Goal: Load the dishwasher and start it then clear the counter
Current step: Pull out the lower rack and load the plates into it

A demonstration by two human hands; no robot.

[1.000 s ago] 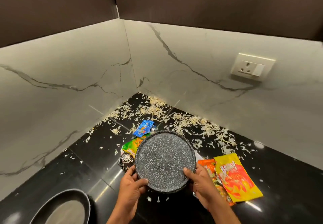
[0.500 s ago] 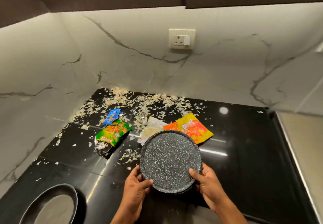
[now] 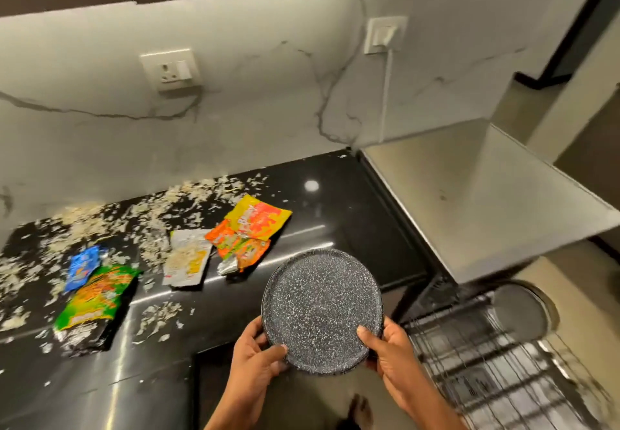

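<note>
A person holds a speckled plate (image 3: 322, 308) in both hands above the edge of a littered black table (image 3: 335, 208).

The table fills the frame from 9 o'clock to centre, strewn with pale flakes (image 3: 161, 214) and snack wrappers: a green packet (image 3: 97, 298) at 8 o'clock, a yellow-orange packet (image 3: 256, 219) near centre, a white sachet (image 3: 186, 261) between them, a blue wrapper (image 3: 84, 265) touching the green one. At 4 o'clock a wire dishwasher rack (image 3: 486, 355) stands pulled out under a steel worktop (image 3: 469, 194). The left hand (image 3: 258, 355) grips the plate's rim at 7 o'clock, the right hand (image 3: 389, 352) at 5 o'clock, thumbs on its face.
</note>
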